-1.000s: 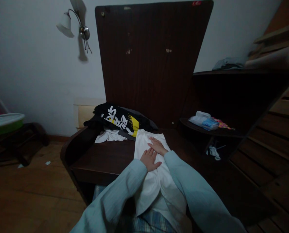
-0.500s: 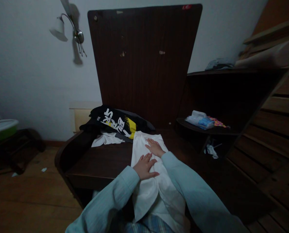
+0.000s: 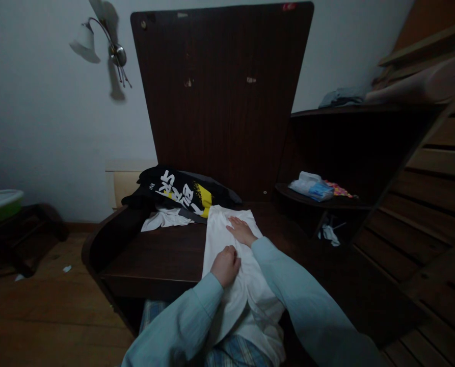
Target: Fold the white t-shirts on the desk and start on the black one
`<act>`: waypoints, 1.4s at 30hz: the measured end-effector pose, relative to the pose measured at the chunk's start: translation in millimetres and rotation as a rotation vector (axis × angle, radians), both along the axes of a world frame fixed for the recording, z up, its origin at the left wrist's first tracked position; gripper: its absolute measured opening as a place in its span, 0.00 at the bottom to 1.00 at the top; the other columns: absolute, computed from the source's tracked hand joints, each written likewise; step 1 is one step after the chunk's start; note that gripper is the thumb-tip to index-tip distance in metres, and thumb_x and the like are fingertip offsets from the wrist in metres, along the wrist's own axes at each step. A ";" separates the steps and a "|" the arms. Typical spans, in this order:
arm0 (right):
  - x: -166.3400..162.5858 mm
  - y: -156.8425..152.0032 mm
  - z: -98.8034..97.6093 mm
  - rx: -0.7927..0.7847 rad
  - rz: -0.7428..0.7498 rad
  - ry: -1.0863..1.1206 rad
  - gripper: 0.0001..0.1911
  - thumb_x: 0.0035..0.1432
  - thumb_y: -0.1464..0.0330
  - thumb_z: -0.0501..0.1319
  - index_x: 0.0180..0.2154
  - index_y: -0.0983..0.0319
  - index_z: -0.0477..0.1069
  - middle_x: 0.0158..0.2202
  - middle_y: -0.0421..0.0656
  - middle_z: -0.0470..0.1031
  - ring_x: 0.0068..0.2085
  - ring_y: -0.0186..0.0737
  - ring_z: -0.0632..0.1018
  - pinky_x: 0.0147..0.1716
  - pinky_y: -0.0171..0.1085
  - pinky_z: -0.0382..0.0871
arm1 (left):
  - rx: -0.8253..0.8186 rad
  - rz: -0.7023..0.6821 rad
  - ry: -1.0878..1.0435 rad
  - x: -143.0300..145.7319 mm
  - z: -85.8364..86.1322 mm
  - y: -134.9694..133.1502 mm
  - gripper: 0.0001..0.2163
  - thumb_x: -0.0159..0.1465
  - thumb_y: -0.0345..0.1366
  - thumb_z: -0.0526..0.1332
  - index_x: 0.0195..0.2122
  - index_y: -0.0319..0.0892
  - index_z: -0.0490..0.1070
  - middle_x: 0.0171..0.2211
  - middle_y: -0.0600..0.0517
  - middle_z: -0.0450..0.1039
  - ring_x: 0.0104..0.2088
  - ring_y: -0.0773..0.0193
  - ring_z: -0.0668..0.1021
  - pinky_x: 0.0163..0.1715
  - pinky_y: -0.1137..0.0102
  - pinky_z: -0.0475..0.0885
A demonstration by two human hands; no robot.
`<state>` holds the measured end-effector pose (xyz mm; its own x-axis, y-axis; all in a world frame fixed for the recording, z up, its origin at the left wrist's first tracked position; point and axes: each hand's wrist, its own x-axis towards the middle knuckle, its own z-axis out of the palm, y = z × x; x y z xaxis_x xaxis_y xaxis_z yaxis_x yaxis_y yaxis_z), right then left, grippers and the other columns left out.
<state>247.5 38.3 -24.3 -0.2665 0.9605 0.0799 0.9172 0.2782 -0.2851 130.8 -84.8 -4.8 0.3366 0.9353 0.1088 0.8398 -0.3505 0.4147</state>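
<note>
A white shirt (image 3: 231, 300) with a curved hem lies lengthwise over the dark desk and hangs off its front edge toward my lap. My right hand (image 3: 241, 232) rests flat on the upper part of the cloth, its fingers stretched out. Lower and to the left, my left hand (image 3: 226, 266) is curled closed against the shirt; its fingertips are mostly hidden, and it seems to grip a bit of the fabric. Just beyond the shirt's far end sits a heap with a black printed garment (image 3: 181, 191) and a smaller white cloth (image 3: 166, 219).
The dark wooden desk (image 3: 151, 255) has a raised curved side at left and a tall back panel (image 3: 223, 102). On the right, a corner shelf (image 3: 326, 203) holds plastic packets (image 3: 311, 186). A green-and-white basin (image 3: 1, 204) stands far left, and a lamp (image 3: 85, 43) hangs on the wall.
My left hand, spread flat on the shirt before, has curled its fingers closed and come slightly lower. My right hand stays flat in nearly the same place. The view has shifted a little.
</note>
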 end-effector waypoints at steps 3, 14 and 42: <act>-0.1 0.0 -0.7 0.014 -0.004 0.005 0.27 0.61 0.59 0.41 0.59 0.63 0.49 0.62 0.45 0.47 0.61 0.39 0.49 0.57 0.40 0.42 | -0.024 0.105 0.093 5.2 1.9 4.3 0.10 0.57 0.38 0.52 0.38 0.38 0.63 0.37 0.44 0.70 0.38 0.57 0.74 0.35 0.69 0.66; -1.2 -2.6 1.8 0.030 -0.002 0.001 0.28 0.61 0.60 0.41 0.58 0.66 0.50 0.61 0.47 0.49 0.61 0.41 0.51 0.57 0.40 0.43 | -0.057 0.139 -0.005 2.0 2.3 11.7 0.08 0.59 0.35 0.49 0.33 0.41 0.67 0.34 0.47 0.73 0.37 0.61 0.74 0.32 0.71 0.64; 16.0 -8.5 17.5 0.254 -0.187 0.392 0.19 0.52 0.75 0.48 0.46 0.65 0.64 0.49 0.49 0.66 0.49 0.39 0.67 0.50 0.37 0.57 | -0.045 -0.023 -0.086 -44.5 17.0 8.3 0.11 0.60 0.36 0.49 0.35 0.43 0.71 0.37 0.50 0.73 0.39 0.64 0.73 0.39 0.73 0.65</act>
<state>263.5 29.8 -6.8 0.0055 0.9261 0.3773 0.7956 0.2245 -0.5627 86.4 -76.5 12.1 0.3494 0.9320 0.0961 0.7923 -0.3487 0.5007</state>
